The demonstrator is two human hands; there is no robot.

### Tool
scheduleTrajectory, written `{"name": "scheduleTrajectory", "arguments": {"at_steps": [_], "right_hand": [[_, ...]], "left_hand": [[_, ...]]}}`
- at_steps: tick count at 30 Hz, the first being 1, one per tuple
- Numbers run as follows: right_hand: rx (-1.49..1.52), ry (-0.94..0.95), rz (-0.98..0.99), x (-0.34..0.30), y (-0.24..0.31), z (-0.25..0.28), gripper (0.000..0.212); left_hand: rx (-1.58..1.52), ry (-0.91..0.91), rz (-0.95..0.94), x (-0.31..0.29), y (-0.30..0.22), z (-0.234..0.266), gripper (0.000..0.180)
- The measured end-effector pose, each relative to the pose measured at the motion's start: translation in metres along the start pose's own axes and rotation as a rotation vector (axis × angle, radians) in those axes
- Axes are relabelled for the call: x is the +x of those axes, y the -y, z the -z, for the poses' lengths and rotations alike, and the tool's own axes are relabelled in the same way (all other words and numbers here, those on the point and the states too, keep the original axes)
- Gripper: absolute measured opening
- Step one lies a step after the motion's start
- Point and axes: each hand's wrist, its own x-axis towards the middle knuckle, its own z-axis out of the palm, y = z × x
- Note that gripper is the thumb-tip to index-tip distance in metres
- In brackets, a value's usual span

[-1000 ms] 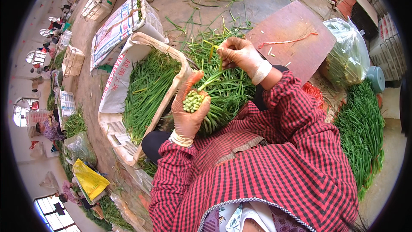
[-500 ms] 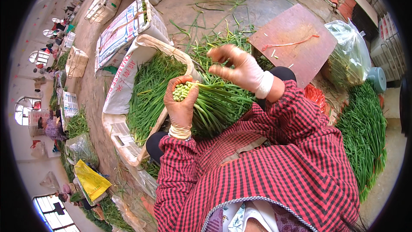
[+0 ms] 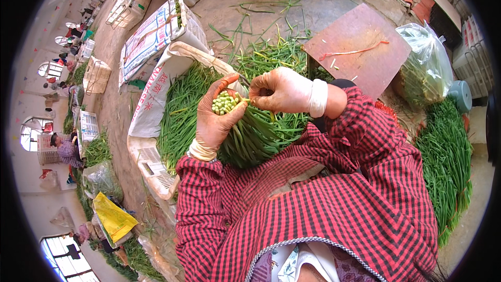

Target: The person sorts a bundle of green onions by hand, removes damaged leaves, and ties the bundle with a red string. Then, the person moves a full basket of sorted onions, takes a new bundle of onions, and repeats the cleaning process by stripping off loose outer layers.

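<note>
My left hand (image 3: 214, 115), in a thin pale glove, is closed round a bunch of green chive-like stalks (image 3: 250, 143). The pale cut ends (image 3: 224, 103) face up between thumb and fingers, and the leaves fan down to the right over my lap. Close against the bunch's right edge is my gloved right hand (image 3: 279, 90), its fingertips pinched together by a yellowish stalk end; what they hold is too small to make out. Just beyond the left hand, a white plastic crate (image 3: 151, 164) lined with a woven sack (image 3: 154, 96) holds many more loose green stalks (image 3: 180, 109).
A low square board (image 3: 360, 52) with a red tie (image 3: 355, 51) on it stands ahead right. Beside it are a clear plastic bag of greens (image 3: 425, 68), a blue-grey tub (image 3: 459, 96) and stacked green bundles (image 3: 443, 162). Loose stalks (image 3: 271, 55) litter the floor ahead.
My right hand has come down and left from its raised, spread position to the bunch, its fingers now pinched. The left hand keeps its hold, its wrist shifted slightly left.
</note>
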Motion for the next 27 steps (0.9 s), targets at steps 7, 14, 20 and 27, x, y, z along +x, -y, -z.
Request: {"name": "scheduleTrajectory", "arguments": {"at_steps": [7,14,20,27], "right_hand": [[0.521,0.018,-0.074,-0.02,0.038,0.054,0.022],[0.762,-0.662,0.213,-0.032,-0.003,0.067,0.021],[-0.437,-0.197,-0.264,-0.03,-0.073,0.028,0.086],[-0.062,-0.572,0.722,0.013,0.08,0.047,0.094]], "left_hand": [[0.321,-0.133,-0.056,0.004,-0.028,0.05,0.023],[-0.112,-0.729,-0.229,-0.014,-0.063,0.207,0.017],[-0.144,-0.847,-0.356,-0.025,-0.117,0.278,0.026],[0.108,-0.656,-0.534,0.041,-0.181,0.104,0.037]]}}
